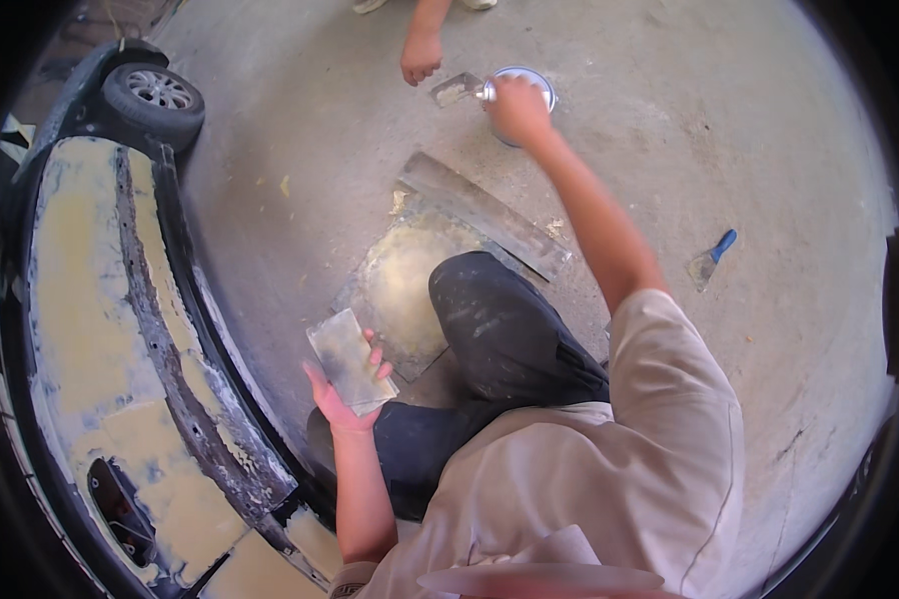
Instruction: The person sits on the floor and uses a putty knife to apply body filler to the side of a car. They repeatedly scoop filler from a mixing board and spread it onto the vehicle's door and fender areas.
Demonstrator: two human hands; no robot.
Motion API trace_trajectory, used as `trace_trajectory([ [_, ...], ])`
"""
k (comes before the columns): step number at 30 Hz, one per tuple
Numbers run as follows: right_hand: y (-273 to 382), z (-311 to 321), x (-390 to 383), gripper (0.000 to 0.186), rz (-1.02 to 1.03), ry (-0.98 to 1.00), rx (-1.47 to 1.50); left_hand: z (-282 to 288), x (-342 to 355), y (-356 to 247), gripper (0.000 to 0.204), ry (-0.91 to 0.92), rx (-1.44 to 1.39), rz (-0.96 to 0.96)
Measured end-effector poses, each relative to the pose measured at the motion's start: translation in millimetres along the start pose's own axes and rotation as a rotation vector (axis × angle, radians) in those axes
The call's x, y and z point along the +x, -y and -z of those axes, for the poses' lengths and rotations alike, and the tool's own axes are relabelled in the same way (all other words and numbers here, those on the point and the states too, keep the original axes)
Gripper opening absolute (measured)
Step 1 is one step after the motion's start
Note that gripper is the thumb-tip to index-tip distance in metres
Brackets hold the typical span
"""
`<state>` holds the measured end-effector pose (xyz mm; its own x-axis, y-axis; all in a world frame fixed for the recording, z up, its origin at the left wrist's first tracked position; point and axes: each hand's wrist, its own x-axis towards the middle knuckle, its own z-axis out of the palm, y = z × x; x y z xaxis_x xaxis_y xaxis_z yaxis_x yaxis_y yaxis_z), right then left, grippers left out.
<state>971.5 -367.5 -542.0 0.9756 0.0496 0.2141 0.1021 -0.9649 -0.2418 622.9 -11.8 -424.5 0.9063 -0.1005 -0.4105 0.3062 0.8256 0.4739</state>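
left grip (342,409) is holding a rectangular plate (350,354), right grip (518,110) a scraper (455,91); filler (80,260) is partly covering the car panel (173,369).

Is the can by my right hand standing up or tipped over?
Standing up: the can shows its round rim facing upward, with your right hand over it.

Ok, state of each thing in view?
Rectangular plate: smeared, in left hand
Putty knife: smeared, in right hand
Can: upright, partly hidden
Blue-handled scraper: lying loose
Long metal strip: lying, dirty
Flat sheet: smeared yellowish
Car body: patchily coated
Wheel: mounted
Co-worker's hand: loosely curled
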Motion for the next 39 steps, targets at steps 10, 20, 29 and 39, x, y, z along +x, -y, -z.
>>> trace_trajectory([
  [10,-78.4,-37.5,24.4,0.032,-0.021,-0.278,0.208,36.0,-49.4,-23.2,0.079,-0.195,0.087,-0.091],
  [20,-155.1,-119.1,-179.5,0.055,-0.481,0.078,-0.117,72.0,-86.5,-62.0,0.079,-0.274,0.098,-0.185],
  [29,20.5,-128.5,-233.3,0.087,-0.034,0.462,0.1,93.3,-94.9,-61.3,0.086,-0.14,-0.081,-0.199],
  [39,12.3,-142.0,-218.5,0.099,-0.088,0.54,0.187,96.9,-118.0,-56.1,0.086,-0.124,-0.095,-0.279],
])
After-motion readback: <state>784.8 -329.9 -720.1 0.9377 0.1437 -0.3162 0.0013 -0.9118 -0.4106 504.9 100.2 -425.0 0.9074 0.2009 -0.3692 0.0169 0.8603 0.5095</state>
